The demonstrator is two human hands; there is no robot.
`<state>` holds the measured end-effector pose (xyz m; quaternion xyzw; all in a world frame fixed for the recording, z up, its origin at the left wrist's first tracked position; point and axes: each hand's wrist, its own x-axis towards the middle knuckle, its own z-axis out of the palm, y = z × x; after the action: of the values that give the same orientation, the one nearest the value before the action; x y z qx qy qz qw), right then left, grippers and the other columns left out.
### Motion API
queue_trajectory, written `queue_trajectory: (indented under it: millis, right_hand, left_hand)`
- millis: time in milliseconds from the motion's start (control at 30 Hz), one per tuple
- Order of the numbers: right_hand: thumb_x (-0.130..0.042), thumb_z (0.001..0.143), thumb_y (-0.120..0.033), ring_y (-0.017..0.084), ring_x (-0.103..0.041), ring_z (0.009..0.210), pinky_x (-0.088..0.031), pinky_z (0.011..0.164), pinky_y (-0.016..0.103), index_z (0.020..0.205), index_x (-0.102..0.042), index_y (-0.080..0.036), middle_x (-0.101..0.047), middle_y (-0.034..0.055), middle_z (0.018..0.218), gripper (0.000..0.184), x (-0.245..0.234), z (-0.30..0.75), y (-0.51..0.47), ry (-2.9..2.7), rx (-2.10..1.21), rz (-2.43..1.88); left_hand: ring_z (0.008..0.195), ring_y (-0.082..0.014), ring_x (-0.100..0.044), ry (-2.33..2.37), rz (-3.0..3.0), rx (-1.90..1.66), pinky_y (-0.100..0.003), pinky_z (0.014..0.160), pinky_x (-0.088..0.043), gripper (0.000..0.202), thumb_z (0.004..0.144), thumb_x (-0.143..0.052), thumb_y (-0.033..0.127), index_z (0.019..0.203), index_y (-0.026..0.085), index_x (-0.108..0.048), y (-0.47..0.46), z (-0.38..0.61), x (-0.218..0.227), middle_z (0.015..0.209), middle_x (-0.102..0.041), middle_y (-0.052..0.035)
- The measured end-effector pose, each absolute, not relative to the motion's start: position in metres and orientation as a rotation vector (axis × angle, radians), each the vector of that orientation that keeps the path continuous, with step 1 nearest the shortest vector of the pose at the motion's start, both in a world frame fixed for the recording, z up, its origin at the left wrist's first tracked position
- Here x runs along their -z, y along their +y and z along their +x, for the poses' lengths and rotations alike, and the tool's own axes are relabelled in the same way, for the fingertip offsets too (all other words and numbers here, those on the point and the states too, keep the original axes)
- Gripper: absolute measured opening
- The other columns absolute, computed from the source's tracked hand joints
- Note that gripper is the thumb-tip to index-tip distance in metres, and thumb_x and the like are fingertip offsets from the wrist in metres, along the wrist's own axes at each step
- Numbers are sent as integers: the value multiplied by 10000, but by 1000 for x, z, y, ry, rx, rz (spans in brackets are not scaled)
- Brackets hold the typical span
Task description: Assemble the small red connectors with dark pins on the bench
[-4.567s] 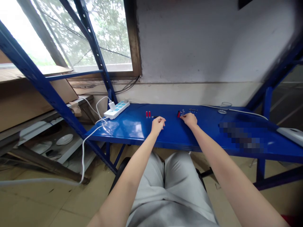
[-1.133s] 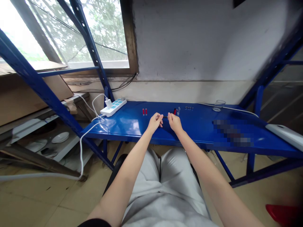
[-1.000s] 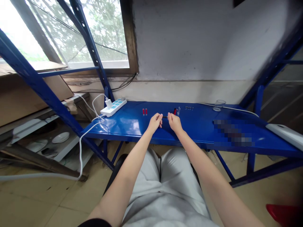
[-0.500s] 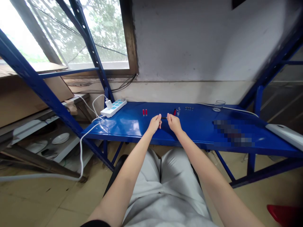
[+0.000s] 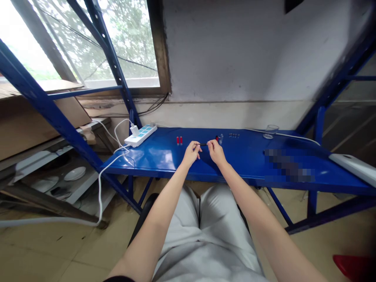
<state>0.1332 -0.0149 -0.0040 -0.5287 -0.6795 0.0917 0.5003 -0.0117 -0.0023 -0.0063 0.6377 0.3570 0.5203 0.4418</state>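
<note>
Between my two hands runs a thin dark rod-like piece [image 5: 203, 145], too small to name more exactly. My left hand [image 5: 192, 152] pinches its left end between thumb and fingers, and my right hand [image 5: 216, 151] pinches the right end. Both hands are held over the blue table [image 5: 147, 156]. Just beyond my right hand are a small red and black piece [image 5: 217, 138] and a clear piece [image 5: 221, 138], partly hidden. Two small red cylinders [image 5: 179, 140] stand side by side to the left, and several tiny metallic pieces [image 5: 234, 135] lie in a row to the right.
A white power strip [image 5: 141, 135] with a plug and cable sits at the table's left end. A clear glass [image 5: 270, 132] stands at the back right. Nearer lies a blurred-out dark object [image 5: 289, 165], and a white device [image 5: 354, 166] rests at the right edge.
The fingers of my left hand have loosened and shifted a little on the dark piece, so more of it shows. My right hand has barely moved.
</note>
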Motion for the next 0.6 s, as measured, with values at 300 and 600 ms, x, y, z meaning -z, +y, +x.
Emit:
queue_trajectory:
  millis: [300, 600]
  right_hand:
    - [-319, 871, -470, 140, -515, 539, -345, 543, 234, 754, -511, -206, -561, 17, 614, 346, 6, 134, -13, -1691, -249, -1262]
    - [-313, 881, -448, 138, -510, 519, -325, 527, 236, 738, -533, -192, -571, 33, 603, 367, 1, 129, -17, -1693, -149, -1260]
  left_hand:
    - [344, -24, -454, 890, 1609, -1293, -147, 354, -315, 131, 834, -447, 276, 929, 186, -441, -2, -12, 6, 682, -540, 40]
    - [298, -36, -409, 955, 1567, -1265, -163, 326, -267, 124, 873, -357, 308, 858, 202, -420, -3, -8, 5, 597, -481, 62]
